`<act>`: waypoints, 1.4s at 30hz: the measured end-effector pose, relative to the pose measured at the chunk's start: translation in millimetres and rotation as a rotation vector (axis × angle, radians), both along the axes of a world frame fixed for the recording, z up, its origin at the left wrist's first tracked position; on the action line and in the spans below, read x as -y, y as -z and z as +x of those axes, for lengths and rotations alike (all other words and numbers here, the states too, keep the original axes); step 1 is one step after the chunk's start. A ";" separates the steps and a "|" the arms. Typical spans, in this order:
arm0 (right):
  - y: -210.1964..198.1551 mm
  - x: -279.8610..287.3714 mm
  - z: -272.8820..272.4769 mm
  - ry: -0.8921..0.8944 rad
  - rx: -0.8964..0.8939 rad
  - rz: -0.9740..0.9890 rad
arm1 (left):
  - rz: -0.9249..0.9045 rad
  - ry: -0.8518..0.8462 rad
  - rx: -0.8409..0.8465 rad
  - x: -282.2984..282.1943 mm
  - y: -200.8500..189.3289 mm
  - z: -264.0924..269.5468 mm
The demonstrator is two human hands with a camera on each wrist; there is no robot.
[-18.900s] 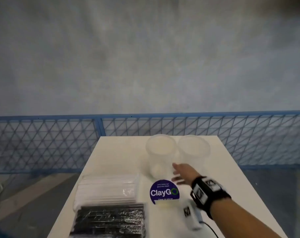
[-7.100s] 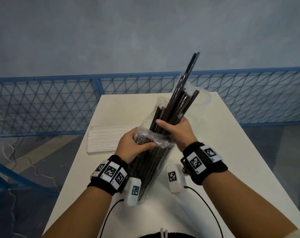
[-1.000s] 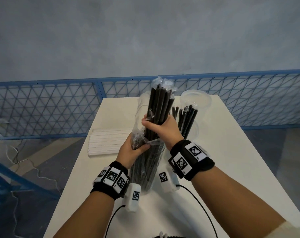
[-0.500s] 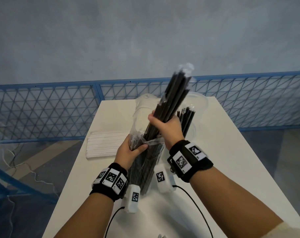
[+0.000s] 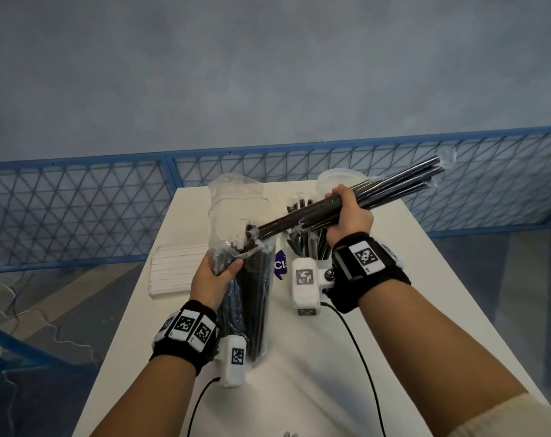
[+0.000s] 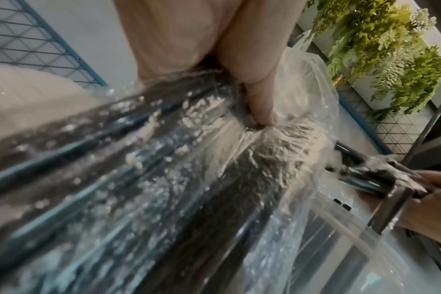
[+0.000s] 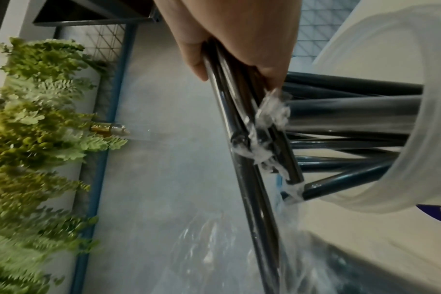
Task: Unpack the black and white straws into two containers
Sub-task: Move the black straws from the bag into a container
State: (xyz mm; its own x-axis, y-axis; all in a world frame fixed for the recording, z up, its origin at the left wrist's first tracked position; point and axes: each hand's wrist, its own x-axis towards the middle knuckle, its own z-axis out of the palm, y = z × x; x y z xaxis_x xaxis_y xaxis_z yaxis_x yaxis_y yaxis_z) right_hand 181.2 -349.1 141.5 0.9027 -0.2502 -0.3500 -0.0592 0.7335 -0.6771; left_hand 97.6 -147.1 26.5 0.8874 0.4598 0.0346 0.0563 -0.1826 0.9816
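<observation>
On the white table (image 5: 409,279) stands a clear plastic bag of black straws (image 5: 255,294), which my left hand (image 5: 220,269) grips near its open top. In the left wrist view my thumb (image 6: 259,99) presses into the bag (image 6: 164,179). My right hand (image 5: 346,209) grips a bundle of black straws (image 5: 393,187), tilted up to the right, its low end at the bag's mouth. Under that hand, a clear container (image 5: 302,247) holds several black straws (image 7: 353,119). A second clear container (image 5: 334,179) stands behind it. The white straws' pack (image 5: 176,269) lies on the table's left.
A blue mesh fence (image 5: 78,209) runs behind the table, with a grey wall above it. A purple label (image 5: 280,263) shows between bag and container. Cables (image 5: 356,357) trail from my wrist cameras across the near table. Green foliage (image 7: 33,139) shows in the wrist views.
My right hand has drawn the bundle of black straws up out of the bag and swung it from upright to slanting right. My left hand keeps its grip on the bag.
</observation>
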 end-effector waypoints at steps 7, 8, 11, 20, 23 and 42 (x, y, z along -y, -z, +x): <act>-0.6 15.9 6.5 0.061 -0.009 -0.014 | 0.006 -0.070 0.010 -6.7 1.2 2.5; -2.6 17.8 7.1 0.087 0.013 -0.011 | 0.006 -0.077 0.008 -6.8 1.0 3.1; -9.4 24.6 9.7 0.190 0.046 -0.051 | -0.008 -0.112 0.006 -9.3 1.6 4.6; -8.3 18.5 12.7 0.194 0.296 -0.521 | -0.155 -0.071 0.093 3.4 -7.9 4.3; 11.7 7.3 6.6 0.013 0.367 -0.707 | -0.205 -0.023 0.111 12.7 -10.3 3.4; 47.2 8.8 -1.0 -0.179 0.265 -1.164 | -0.207 -0.002 0.107 21.0 -9.6 -5.6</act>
State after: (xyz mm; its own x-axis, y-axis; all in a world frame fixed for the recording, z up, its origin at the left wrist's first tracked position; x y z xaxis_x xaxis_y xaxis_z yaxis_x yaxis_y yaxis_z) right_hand 180.2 -357.9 94.3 0.9666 -0.1564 0.2032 0.1430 -0.3290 -0.9334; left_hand 92.0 -168.1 36.1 0.8829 0.4683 0.0329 -0.0498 0.0237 0.9985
